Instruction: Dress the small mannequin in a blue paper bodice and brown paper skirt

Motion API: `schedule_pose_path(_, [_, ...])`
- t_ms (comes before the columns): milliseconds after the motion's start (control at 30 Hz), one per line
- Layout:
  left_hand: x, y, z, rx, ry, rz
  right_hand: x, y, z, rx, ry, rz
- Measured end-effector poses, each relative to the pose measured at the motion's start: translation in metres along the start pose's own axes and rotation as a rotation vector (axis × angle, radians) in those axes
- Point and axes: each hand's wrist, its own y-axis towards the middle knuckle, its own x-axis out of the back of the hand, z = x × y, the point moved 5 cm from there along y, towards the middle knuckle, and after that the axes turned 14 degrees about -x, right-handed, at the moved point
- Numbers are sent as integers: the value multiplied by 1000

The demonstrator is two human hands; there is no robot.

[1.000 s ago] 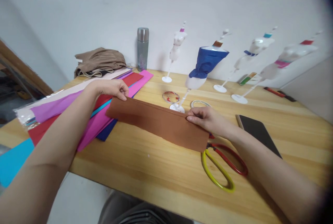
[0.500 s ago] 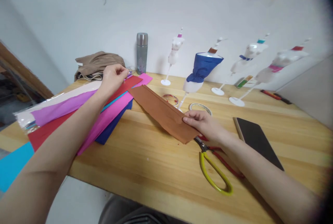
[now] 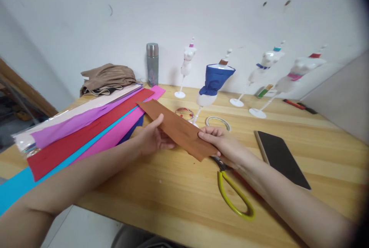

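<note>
A long folded strip of brown crepe paper is held slightly above the wooden table, running from far left to near right. My right hand pinches its near end, thumb on top. My left hand cups the strip's middle from below, fingers along its edge. Just past the strip stands a small white mannequin wrapped in blue paper. Scissors with yellow and red handles lie under my right wrist.
Coloured paper strips are stacked at the left, with a tan cloth bundle and a metal flask behind. Several bare white mannequins stand along the wall. Tape rolls and a dark phone lie at the right.
My left hand left the far end of the brown strip, went to the paper stack, then came back under the strip's middle. The strip swung to a steeper diagonal.
</note>
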Motion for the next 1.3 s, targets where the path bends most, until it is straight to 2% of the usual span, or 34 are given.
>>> schedule_pose_path(67, [-1, 0, -11, -151, -15, -56, -5, -5, 0, -11, -31, 13])
schedule_pose_path(233, [25, 2, -23, -191, 92, -117, -13, -10, -3, 9, -163, 39])
schedule_pose_path(400, [60, 8, -30, -350, -49, -266, -4, -4, 0, 67, -256, -66])
schedule_pose_path(467, [68, 10, -29, -412, -98, -269, 0, -2, 1, 77, -266, -106])
schedule_pose_path(600, [67, 11, -22, -414, -128, -153, 4, -2, 0, 89, -266, -125])
schedule_pose_path(733, [59, 7, -20, -380, -97, -101, 6, -1, -3, 101, -262, -121])
schedule_pose_path(867, [48, 4, -24, -437, -111, -30, 7, 3, -2, 166, -268, -120])
schedule_pose_path(1033, [43, 4, -16, -364, -114, -27, 10, 6, 0, 260, -424, -196])
schedule_pose_path(1300, [51, 5, -9, -300, -160, -28, 9, 6, -4, 158, -408, -169])
